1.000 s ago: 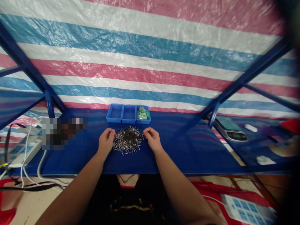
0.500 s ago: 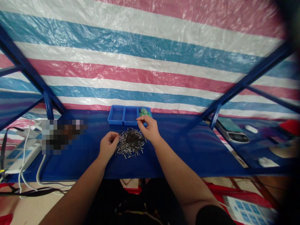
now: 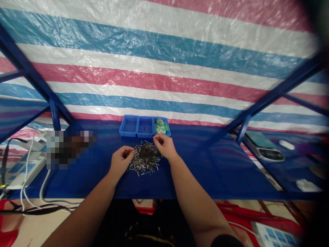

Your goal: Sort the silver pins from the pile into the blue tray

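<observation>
A heap of thin metal pins [image 3: 145,157], some silvery and some darker, lies on the blue tabletop between my hands. My left hand [image 3: 120,159] is at the left edge of the heap, thumb and forefinger brought together; whatever is between the tips is too small to make out. At the heap's upper right, my right hand [image 3: 166,146] has its fingers curled in a pinch, just in front of the right blue bin. Three joined blue bins stand behind the heap. A small dark piece [image 3: 144,129] shows inside the middle bin [image 3: 141,133]. The right bin [image 3: 169,133] holds crumpled green plastic [image 3: 160,126].
A digital scale [image 3: 268,152] sits at the right beyond a blue frame post [image 3: 243,128]. White power strips [image 3: 24,173] and cables occupy the left end, beside a pixelated patch. Behind the blue table [image 3: 205,164] hangs a striped plastic sheet [image 3: 164,79].
My right hand has come back from the bins toward the heap. A small dark piece now shows in the middle bin. My left hand stays beside the heap; the view has shifted slightly.
</observation>
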`<action>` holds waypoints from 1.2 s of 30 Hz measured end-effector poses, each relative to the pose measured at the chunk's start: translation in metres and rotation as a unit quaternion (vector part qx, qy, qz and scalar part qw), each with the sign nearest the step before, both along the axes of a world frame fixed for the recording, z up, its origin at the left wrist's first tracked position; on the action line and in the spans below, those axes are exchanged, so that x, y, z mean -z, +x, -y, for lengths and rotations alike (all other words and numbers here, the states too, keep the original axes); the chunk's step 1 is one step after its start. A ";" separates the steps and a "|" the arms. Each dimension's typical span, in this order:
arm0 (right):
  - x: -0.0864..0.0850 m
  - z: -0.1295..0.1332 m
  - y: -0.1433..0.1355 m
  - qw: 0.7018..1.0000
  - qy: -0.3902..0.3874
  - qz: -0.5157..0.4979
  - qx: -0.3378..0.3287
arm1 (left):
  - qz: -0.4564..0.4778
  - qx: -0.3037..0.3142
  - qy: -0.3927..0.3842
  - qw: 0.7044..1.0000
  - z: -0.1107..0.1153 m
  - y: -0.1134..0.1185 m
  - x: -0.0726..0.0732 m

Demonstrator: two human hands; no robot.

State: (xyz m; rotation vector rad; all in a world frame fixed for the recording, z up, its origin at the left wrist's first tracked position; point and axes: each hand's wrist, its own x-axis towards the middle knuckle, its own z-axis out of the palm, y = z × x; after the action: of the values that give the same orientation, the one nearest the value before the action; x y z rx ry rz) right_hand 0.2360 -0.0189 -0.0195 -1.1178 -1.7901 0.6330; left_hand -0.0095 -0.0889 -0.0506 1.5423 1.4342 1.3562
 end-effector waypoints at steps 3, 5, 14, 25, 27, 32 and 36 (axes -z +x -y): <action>-0.004 0.007 -0.003 0.997 -0.013 -0.002 -0.081 | -0.029 0.006 0.026 0.999 0.002 0.002 -0.005; -0.009 0.012 -0.008 0.990 -0.030 -0.007 -0.138 | -0.052 0.012 0.059 0.997 0.003 0.005 -0.012; -0.004 0.022 -0.030 0.947 -0.156 -0.129 -0.250 | -0.104 0.047 0.093 0.989 0.001 0.022 -0.044; -0.001 0.008 -0.015 0.964 -0.129 -0.175 -0.156 | -0.251 0.043 0.023 0.967 0.025 -0.029 -0.027; -0.009 0.003 -0.018 0.969 -0.103 -0.187 -0.125 | -0.262 0.054 0.006 0.964 0.038 -0.036 -0.024; -0.028 -0.019 -0.030 0.983 -0.062 -0.152 -0.084 | -0.282 0.072 0.015 0.956 0.055 -0.036 -0.016; -0.028 -0.020 -0.024 0.998 -0.042 -0.013 -0.047 | -0.302 0.093 0.047 0.948 0.058 -0.029 -0.018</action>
State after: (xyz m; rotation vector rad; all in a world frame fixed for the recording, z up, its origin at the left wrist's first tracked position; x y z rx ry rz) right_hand 0.2116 0.0012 0.0086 -1.0808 -1.8169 0.7829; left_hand -0.0385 -0.1465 -0.0331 2.2209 1.5251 0.8815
